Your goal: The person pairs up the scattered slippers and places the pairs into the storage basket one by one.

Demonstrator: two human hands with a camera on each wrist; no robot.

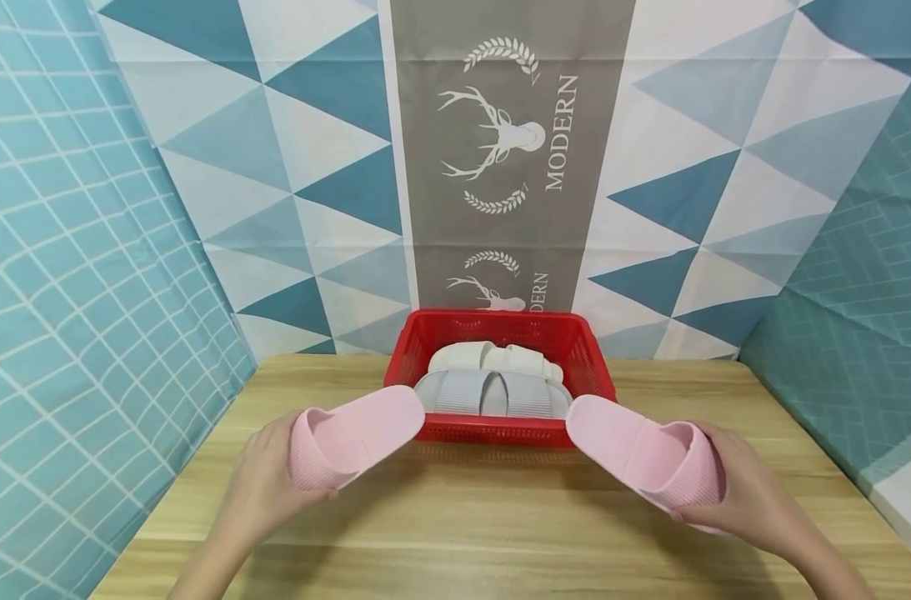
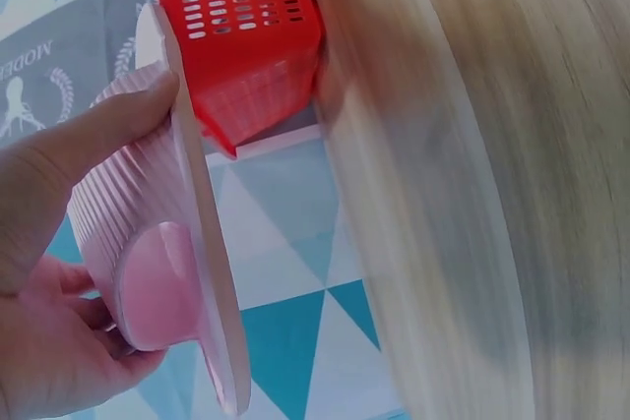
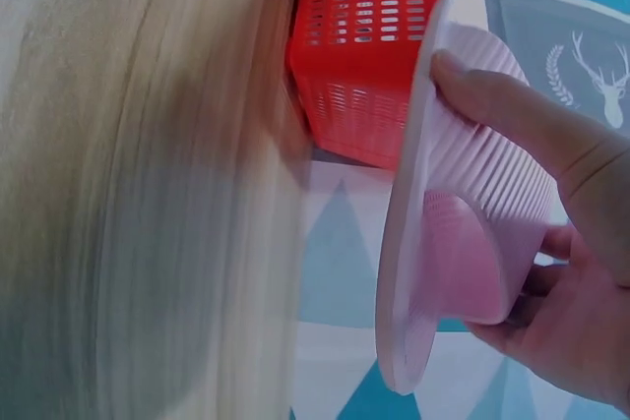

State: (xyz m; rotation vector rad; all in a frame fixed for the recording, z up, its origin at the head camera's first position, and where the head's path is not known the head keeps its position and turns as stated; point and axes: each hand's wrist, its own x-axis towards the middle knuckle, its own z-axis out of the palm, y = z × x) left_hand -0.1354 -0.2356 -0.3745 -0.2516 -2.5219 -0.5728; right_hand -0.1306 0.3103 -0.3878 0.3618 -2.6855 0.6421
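Observation:
A pink slide slipper (image 1: pixel 380 421) with a ribbed strap is held in my left hand (image 1: pixel 263 471), above the table's left part. Its thumb presses near the sole edge and the fingers curl round the strap (image 2: pixel 128 184). On the other side my right hand (image 1: pixel 748 483) grips the matching pink slipper (image 1: pixel 620 437) the same way, as the right wrist view shows, thumb on the sole side. Both heel ends point inward at a red plastic basket (image 1: pixel 493 432). Inside the basket lie grey slippers (image 1: pixel 530 396) in front and white slippers (image 1: pixel 463 356) behind them.
The basket stands on a wooden table (image 1: pixel 485 525) near its back edge. A patterned cloth with deer heads (image 1: pixel 500 133) hangs behind. Blue tiled sheeting (image 1: pixel 72 292) rises at the left, and a teal sheet (image 1: pixel 845 333) at the right.

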